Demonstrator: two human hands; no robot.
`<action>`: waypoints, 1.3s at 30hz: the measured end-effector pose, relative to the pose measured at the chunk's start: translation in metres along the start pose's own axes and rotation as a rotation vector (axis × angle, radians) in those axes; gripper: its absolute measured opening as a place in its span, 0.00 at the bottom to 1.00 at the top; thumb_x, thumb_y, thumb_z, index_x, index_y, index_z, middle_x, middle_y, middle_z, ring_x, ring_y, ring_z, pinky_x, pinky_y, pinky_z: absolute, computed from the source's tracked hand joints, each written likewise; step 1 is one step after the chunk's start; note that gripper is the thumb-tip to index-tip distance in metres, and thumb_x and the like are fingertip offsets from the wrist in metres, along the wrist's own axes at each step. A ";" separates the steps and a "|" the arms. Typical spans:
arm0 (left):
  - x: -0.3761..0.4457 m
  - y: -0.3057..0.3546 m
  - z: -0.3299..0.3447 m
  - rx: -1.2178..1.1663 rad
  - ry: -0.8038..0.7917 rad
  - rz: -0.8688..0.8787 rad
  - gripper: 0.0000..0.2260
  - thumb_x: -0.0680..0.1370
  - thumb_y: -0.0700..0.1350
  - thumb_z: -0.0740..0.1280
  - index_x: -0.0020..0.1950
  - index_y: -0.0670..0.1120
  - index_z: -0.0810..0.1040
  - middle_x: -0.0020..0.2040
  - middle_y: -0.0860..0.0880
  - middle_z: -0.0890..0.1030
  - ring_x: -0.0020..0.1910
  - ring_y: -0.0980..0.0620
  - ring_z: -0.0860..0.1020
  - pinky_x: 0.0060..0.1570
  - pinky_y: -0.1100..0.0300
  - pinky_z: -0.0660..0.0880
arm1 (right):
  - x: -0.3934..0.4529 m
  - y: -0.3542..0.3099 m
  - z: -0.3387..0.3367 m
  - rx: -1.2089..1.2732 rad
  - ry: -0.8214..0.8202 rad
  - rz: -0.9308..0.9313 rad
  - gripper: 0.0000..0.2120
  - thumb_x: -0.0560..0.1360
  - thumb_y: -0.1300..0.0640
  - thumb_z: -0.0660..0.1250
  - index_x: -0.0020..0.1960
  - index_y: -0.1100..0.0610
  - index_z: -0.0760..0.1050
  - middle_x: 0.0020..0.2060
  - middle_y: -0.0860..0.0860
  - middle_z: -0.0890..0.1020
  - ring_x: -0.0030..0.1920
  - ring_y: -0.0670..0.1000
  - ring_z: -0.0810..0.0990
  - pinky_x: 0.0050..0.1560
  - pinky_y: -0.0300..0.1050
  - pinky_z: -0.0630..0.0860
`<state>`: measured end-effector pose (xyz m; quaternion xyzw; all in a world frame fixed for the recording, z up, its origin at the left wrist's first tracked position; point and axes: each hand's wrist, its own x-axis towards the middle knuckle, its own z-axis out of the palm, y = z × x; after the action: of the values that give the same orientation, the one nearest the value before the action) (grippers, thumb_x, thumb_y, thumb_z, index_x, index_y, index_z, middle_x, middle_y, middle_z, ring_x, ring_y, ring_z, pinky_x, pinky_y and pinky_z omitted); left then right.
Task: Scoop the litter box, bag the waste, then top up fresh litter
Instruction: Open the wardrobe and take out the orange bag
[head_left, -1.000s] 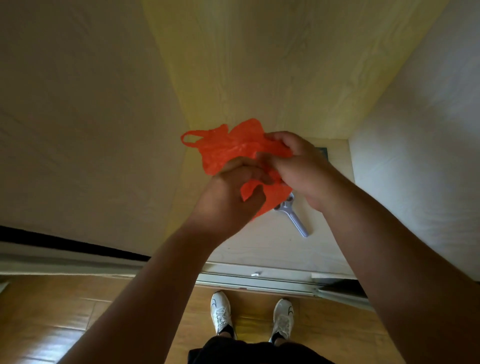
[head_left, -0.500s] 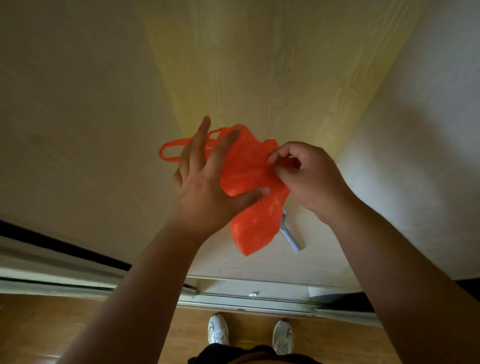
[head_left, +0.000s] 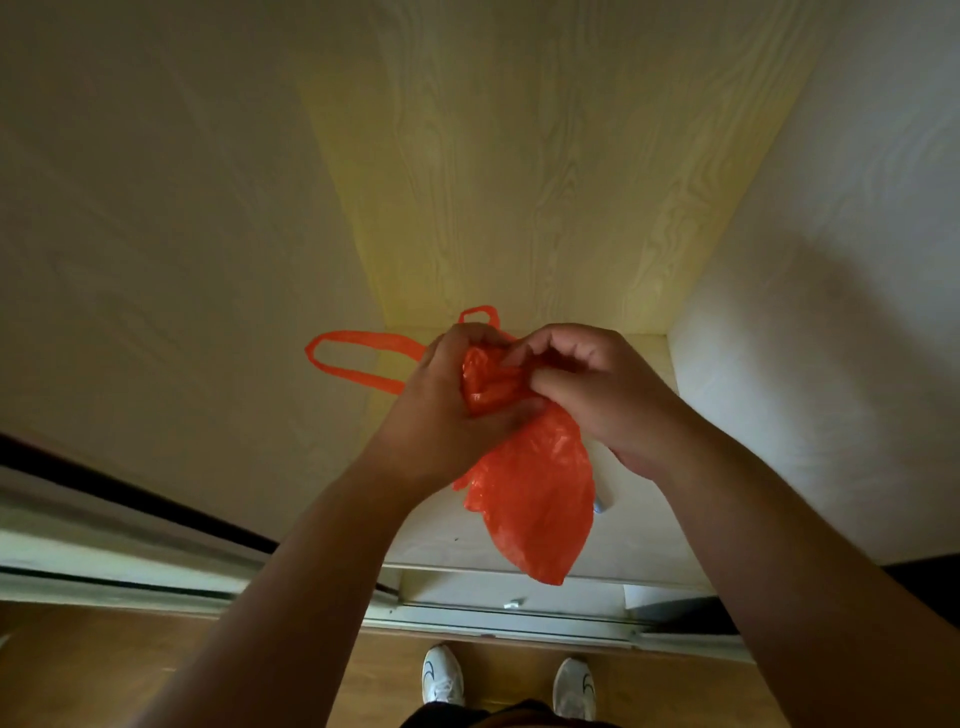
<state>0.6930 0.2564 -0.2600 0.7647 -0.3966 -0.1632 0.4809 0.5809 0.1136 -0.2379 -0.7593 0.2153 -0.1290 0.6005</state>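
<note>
- Standing before an open cupboard (head_left: 545, 182) with pale wood-grain back and white side walls; sliding-door track (head_left: 493, 621) along the base, wooden floor (head_left: 130, 665) below, white shoes (head_left: 441, 680) at the bottom edge.
- Orange plastic bag (head_left: 535, 493) held up in front of the cupboard's lower shelf (head_left: 431, 540), body hanging limp and empty down toward the shelf edge, touching nothing beneath.
- Half a second ago, left palm spread flat across the bag; now curled in again, mouth of the bag bunched up between both hands.
- Left hand (head_left: 441, 410) closed around the gathered neck, fingers wrapped tight on the film.
- Right hand (head_left: 602, 395) pinching the crumpled top from the other side, fingers bent in, thumb and forefinger nipping a fold.
- One handle loop (head_left: 358, 358) sticking out wide to the left, now stretched long; second loop (head_left: 480, 314) peeking above the knuckles.
- Probably rubbing the layers apart to find the opening, so bag not yet ready for waste.
- No litter box in view; scooping seemingly not begun.
- Small grey object (head_left: 598, 504) behind the bag on the shelf, mostly hidden, possibly the tip of a tool.
</note>
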 end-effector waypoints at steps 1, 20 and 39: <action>0.000 -0.001 -0.001 0.008 0.015 0.004 0.24 0.72 0.50 0.81 0.62 0.61 0.74 0.61 0.57 0.79 0.60 0.55 0.79 0.58 0.53 0.79 | -0.002 -0.001 0.000 0.068 -0.026 0.011 0.17 0.76 0.66 0.66 0.47 0.46 0.85 0.49 0.47 0.87 0.54 0.50 0.84 0.61 0.58 0.79; 0.008 0.037 -0.003 -0.592 0.111 -0.197 0.27 0.66 0.53 0.80 0.62 0.47 0.79 0.67 0.43 0.80 0.65 0.44 0.81 0.63 0.33 0.77 | -0.011 -0.017 0.002 -0.062 0.029 -0.057 0.17 0.77 0.60 0.69 0.60 0.41 0.76 0.51 0.43 0.84 0.48 0.43 0.85 0.53 0.56 0.84; 0.022 0.043 -0.011 -0.154 0.402 -0.077 0.17 0.79 0.46 0.61 0.64 0.61 0.79 0.62 0.53 0.78 0.65 0.52 0.78 0.67 0.47 0.76 | -0.009 -0.006 0.007 0.678 -0.206 0.350 0.29 0.74 0.37 0.71 0.73 0.38 0.70 0.64 0.49 0.82 0.62 0.58 0.83 0.54 0.60 0.81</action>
<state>0.6944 0.2365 -0.2149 0.7576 -0.2495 -0.0554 0.6006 0.5770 0.1256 -0.2334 -0.4785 0.2252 -0.0117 0.8486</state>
